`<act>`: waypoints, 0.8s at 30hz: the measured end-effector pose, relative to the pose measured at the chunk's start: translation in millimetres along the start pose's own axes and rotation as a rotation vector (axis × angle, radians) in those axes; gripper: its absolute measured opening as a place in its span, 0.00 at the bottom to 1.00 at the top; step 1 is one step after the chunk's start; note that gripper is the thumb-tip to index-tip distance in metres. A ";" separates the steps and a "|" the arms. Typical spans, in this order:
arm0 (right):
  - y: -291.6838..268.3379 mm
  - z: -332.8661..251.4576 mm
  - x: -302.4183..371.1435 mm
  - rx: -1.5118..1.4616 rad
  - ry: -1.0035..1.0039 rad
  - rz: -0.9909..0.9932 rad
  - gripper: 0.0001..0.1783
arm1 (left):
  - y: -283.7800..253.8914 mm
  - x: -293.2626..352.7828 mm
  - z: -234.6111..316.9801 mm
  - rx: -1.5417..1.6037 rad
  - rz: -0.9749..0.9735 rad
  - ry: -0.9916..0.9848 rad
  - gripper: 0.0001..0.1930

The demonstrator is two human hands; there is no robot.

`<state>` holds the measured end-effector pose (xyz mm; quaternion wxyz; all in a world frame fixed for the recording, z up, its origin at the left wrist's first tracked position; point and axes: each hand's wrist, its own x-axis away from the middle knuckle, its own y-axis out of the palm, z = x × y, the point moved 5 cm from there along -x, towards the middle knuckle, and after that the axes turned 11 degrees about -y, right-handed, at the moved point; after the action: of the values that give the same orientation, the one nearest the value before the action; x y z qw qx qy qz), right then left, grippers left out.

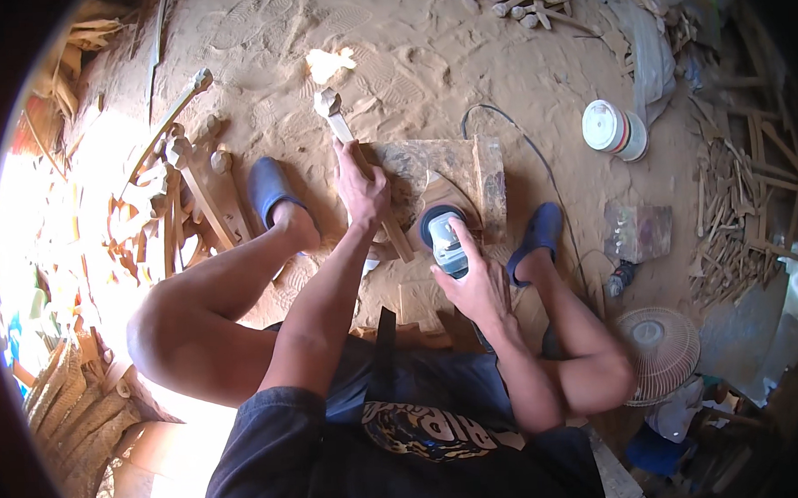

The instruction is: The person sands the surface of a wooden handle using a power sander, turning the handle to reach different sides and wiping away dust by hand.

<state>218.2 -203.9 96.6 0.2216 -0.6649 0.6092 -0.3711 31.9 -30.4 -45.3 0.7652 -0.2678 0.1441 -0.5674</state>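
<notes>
As the left hand [363,186] gripped the wooden piece [340,127] by its shaft, fingers curled closed around it, the right hand [478,281] was wrapped over the power tool [451,257], index finger stretched forward along the casing. And look where that wood was: slanting across the left side of the worn wooden block [413,159], knob pointing away from the person, lower end just beside the tool's dark round disc [430,219]! Was the disc spinning? You couldn't tell. If it was, a small slip of the right wrist could have gouged the shaft, and a snag could have wrenched the tool out of its one-handed hold or swung the wood around. Then the dark cord [537,141], looping down by the right clog [541,234]: one hooked foot could have jerked the tool off line, towards those bare fingers.
</notes>
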 end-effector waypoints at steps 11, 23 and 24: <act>16.0 -7.8 -7.2 0.054 -0.039 -0.037 0.51 | -2.2 1.5 3.6 0.029 -0.017 0.025 0.33; 5.0 1.1 -14.9 0.076 0.083 0.005 0.48 | -0.2 1.8 1.1 -0.016 -0.030 -0.021 0.34; 0.6 3.1 -16.9 0.074 0.117 0.012 0.48 | -1.0 1.8 0.3 -0.017 -0.035 -0.034 0.34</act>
<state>220.4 -188.0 90.4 0.2122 -0.6295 0.6111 -0.4304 31.9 -32.3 -44.3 0.7553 -0.2863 0.1314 -0.5747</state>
